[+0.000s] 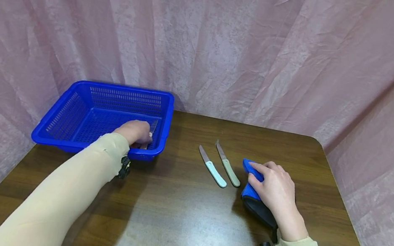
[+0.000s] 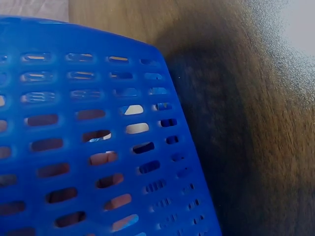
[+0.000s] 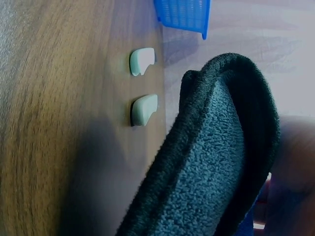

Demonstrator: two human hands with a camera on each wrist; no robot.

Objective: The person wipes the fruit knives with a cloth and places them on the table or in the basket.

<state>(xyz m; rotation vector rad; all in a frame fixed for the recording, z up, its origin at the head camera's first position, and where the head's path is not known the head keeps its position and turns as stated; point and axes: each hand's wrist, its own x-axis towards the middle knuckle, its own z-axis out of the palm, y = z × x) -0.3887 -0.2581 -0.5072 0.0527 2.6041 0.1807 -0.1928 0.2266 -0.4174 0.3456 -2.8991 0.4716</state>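
My left hand (image 1: 135, 131) is down inside the blue plastic basket (image 1: 97, 150) at its near right corner. Its fingers curl at a knife, whose blade (image 1: 153, 125) points toward the back and whose pale handle shows beside the fingers. The left wrist view shows them only through the slots of the basket wall (image 2: 54, 108). At the right, my right hand (image 1: 276, 186) grips a folded blue cloth with black edging (image 1: 251, 192), which fills much of the right wrist view. Left of the cloth lie a knife with a mint handle (image 1: 216, 174) and one with a sage-green handle (image 1: 231, 173).
The brown wooden table (image 1: 168, 212) carries everything, with bright glare at its front middle. Pink curtains (image 1: 230, 51) hang close behind the table and along its sides. The basket stands at the back left, its raised rim around the left hand.
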